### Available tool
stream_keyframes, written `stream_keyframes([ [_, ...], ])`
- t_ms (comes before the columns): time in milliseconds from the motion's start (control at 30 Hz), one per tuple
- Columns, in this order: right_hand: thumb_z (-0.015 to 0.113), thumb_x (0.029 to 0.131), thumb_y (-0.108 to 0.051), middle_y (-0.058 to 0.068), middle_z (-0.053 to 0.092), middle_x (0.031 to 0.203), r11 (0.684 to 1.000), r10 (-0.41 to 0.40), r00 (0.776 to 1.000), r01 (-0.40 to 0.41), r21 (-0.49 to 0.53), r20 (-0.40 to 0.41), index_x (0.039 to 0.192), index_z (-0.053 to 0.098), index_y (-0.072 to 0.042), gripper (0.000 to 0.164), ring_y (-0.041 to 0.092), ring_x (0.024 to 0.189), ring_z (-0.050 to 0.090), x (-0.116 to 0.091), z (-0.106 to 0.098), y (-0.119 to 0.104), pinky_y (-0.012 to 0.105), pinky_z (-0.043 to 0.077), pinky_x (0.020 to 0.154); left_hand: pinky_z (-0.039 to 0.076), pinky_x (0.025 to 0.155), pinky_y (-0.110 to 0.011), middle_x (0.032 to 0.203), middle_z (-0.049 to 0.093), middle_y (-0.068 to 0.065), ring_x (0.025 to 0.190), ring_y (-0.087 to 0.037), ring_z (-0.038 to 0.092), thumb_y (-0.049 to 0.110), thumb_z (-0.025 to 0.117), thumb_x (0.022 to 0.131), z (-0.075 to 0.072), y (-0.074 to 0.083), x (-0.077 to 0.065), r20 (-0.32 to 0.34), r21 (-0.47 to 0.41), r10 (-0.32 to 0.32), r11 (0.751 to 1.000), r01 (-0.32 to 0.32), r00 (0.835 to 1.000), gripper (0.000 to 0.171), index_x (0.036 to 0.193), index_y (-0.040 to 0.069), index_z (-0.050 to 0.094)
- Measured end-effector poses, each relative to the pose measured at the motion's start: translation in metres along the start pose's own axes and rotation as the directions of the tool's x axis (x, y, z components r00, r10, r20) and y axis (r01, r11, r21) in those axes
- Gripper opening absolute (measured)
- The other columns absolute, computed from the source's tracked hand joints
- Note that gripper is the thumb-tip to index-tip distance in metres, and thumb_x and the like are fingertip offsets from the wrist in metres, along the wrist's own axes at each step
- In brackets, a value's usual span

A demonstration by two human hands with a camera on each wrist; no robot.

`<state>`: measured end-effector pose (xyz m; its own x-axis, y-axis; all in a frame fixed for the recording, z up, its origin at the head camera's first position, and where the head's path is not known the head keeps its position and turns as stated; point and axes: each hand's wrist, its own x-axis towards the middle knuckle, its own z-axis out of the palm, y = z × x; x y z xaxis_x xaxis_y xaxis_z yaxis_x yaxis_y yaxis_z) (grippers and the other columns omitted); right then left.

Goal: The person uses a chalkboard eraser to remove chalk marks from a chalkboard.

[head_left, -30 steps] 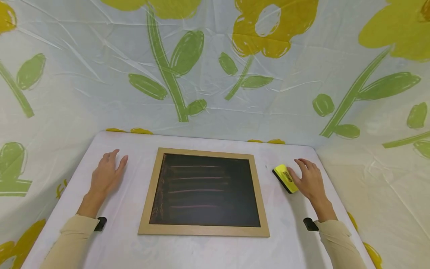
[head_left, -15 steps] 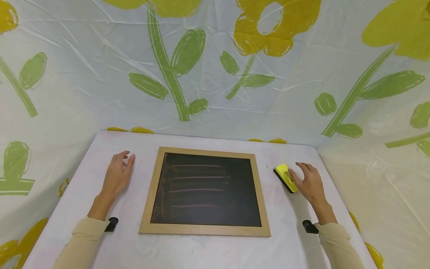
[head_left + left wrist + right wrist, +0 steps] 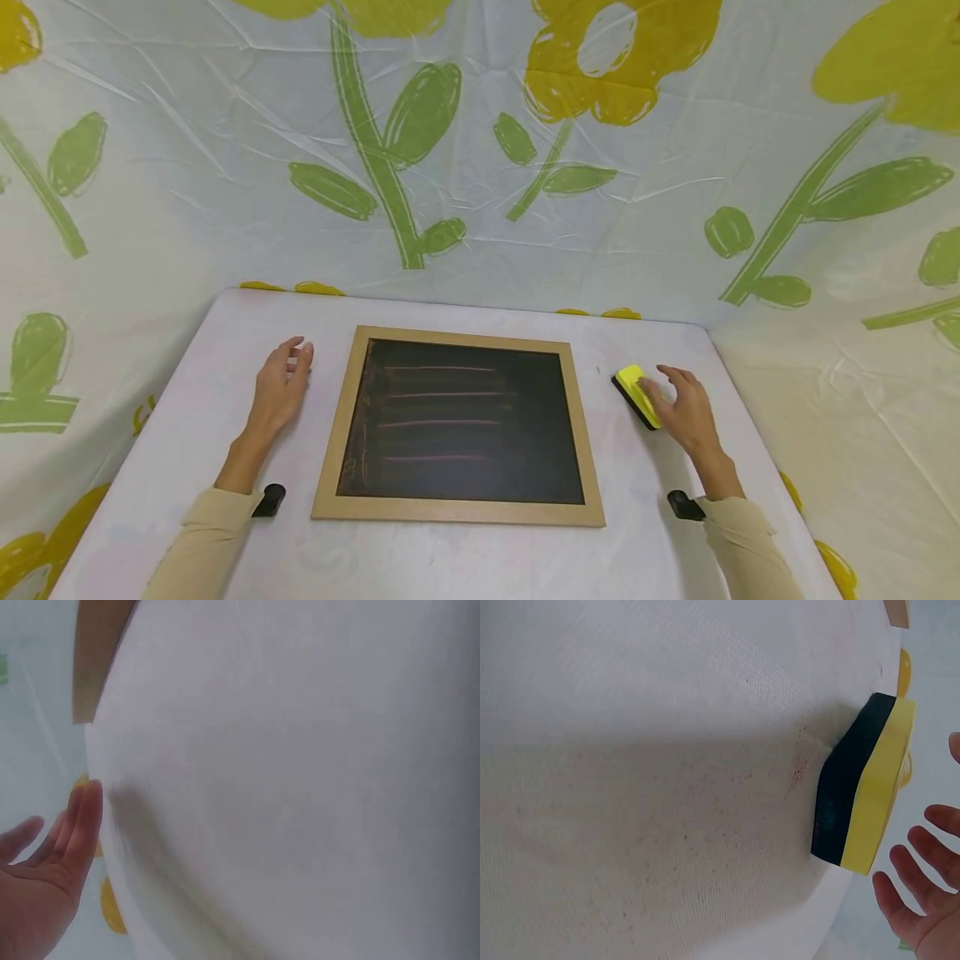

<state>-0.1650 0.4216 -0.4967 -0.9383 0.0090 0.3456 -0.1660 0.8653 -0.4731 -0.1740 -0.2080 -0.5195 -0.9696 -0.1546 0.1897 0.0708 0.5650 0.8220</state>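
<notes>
Left hand (image 3: 281, 392): left of centre in the head view, over the white tabletop (image 3: 450, 567), near the chalkboard's left edge. Compared with one second earlier, it had shifted rightward, closer to the board. Grip loose; in the left wrist view, the thumb stood apart from the fingers.

Right hand (image 3: 684, 408): right of centre, with the thumb overlapping the eraser's top. Position only slightly lower than before. Grip wide; the right wrist view showed spread fingers just beside the eraser, not curled round it. Contact could not be told.

Eraser (image 3: 636, 396): yellow over a black base, slanted on the tabletop, right of centre in the head view. Place on the table unchanged.

Chalkboard (image 3: 465, 440): black panel in a wooden frame (image 3: 459, 511), lower centre of the head view, between the two hands. Four pinkish lines (image 3: 442, 395), running across the panel, remained as before.

Backdrop (image 3: 225, 100): pale cloth, yellow flowers and green leaves, across the upper part of the frame.
</notes>
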Motion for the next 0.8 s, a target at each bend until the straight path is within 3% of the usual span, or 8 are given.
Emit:
stream_keyframes([
  [100, 0.073, 0.096, -0.020, 0.038, 0.055, 0.130, 1.000, 0.012, 1.000, -0.012, 0.009, 0.009, 0.130, 0.059, 0.014, 0.050, 0.053, 0.112, 0.054, -0.001, 0.000, -0.001, 0.068, 0.042, 0.090, 0.052, 0.066, -0.018, 0.122, 0.059, -0.025, 0.096, -0.039, 0.068, 0.041, 0.042, 0.111, 0.003, 0.005, -0.001, 0.032, -0.056, -0.044, 0.997, 0.045, 0.999, 0.060, 0.147, -0.007, 0.046],
  [200, 0.072, 0.097, -0.024, 0.038, 0.054, 0.132, 0.999, 0.040, 0.998, -0.040, 0.007, 0.039, 0.133, 0.057, 0.014, 0.054, 0.053, 0.112, 0.054, -0.001, 0.001, -0.002, 0.068, 0.044, 0.090, 0.048, 0.065, -0.011, 0.125, 0.059, -0.026, 0.098, -0.040, 0.068, 0.044, 0.041, 0.110, 0.008, 0.007, -0.001, 0.055, -0.098, -0.085, 0.991, 0.090, 0.995, 0.062, 0.149, -0.005, 0.044],
  [600, 0.068, 0.099, -0.036, 0.038, 0.054, 0.133, 0.989, 0.148, 0.977, -0.143, -0.042, 0.151, 0.139, 0.052, 0.013, 0.065, 0.053, 0.120, 0.051, 0.002, 0.012, -0.010, 0.067, 0.040, 0.098, 0.057, 0.079, -0.024, 0.130, 0.060, -0.028, 0.104, -0.035, 0.069, 0.044, 0.038, 0.111, 0.020, 0.011, -0.002, 0.138, -0.221, -0.192, 0.950, 0.219, 0.972, 0.061, 0.148, -0.004, 0.045],
  [800, 0.072, 0.096, -0.036, 0.036, 0.055, 0.132, 0.986, 0.164, 0.973, -0.158, -0.047, 0.163, 0.140, 0.050, 0.012, 0.069, 0.051, 0.120, 0.049, 0.002, 0.016, -0.008, 0.065, 0.037, 0.098, 0.055, 0.077, -0.020, 0.130, 0.061, -0.028, 0.091, -0.014, 0.068, 0.044, 0.043, 0.110, 0.027, 0.016, -0.002, 0.160, -0.257, -0.219, 0.932, 0.255, 0.962, 0.060, 0.146, -0.004, 0.048],
])
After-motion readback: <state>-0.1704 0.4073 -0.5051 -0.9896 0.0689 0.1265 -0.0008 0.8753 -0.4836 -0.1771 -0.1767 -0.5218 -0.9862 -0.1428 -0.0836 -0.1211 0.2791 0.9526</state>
